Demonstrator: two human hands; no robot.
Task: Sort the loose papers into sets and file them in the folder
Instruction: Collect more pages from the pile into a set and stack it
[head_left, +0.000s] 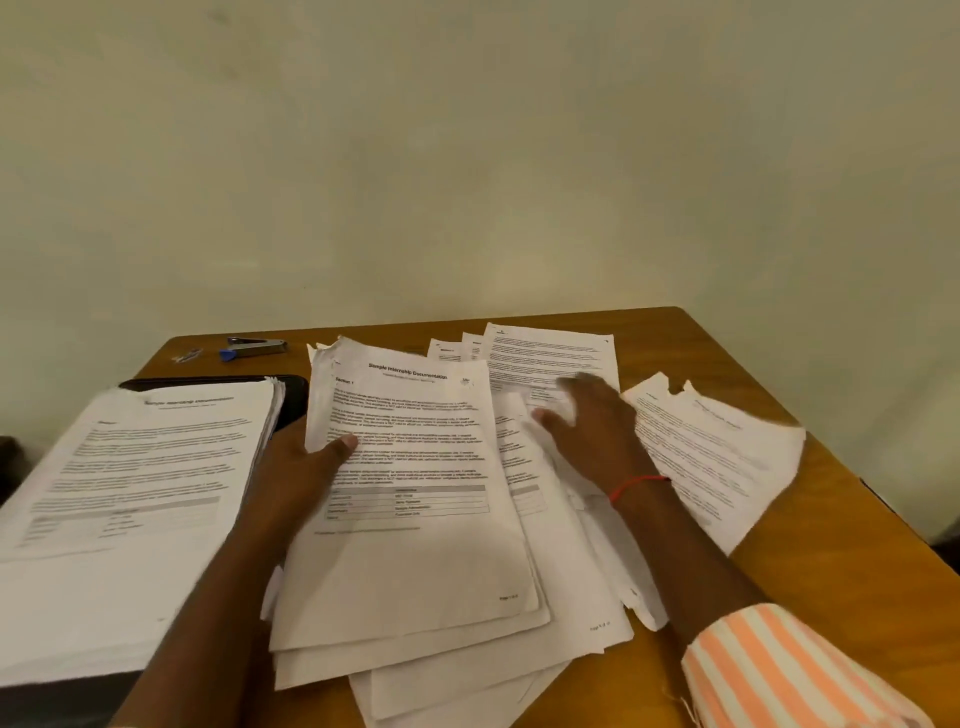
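Observation:
A thick stack of printed sheets (130, 493) lies on a black folder (291, 400) at the left. My left hand (301, 467) grips a bundle of printed pages (410, 499) by its left edge, thumb on top, above a loose heap of papers (561, 597). My right hand (597, 431) is blurred and lies flat with fingers spread on loose sheets just right of the bundle. More sheets (550, 358) fan out at the back, and a torn-edged sheet (717, 457) lies to the right.
A stapler (257, 347) and a few small clips (188, 355) sit at the back left of the wooden table (831, 519). A plain wall stands right behind the table. The table's right edge runs close to the torn-edged sheet.

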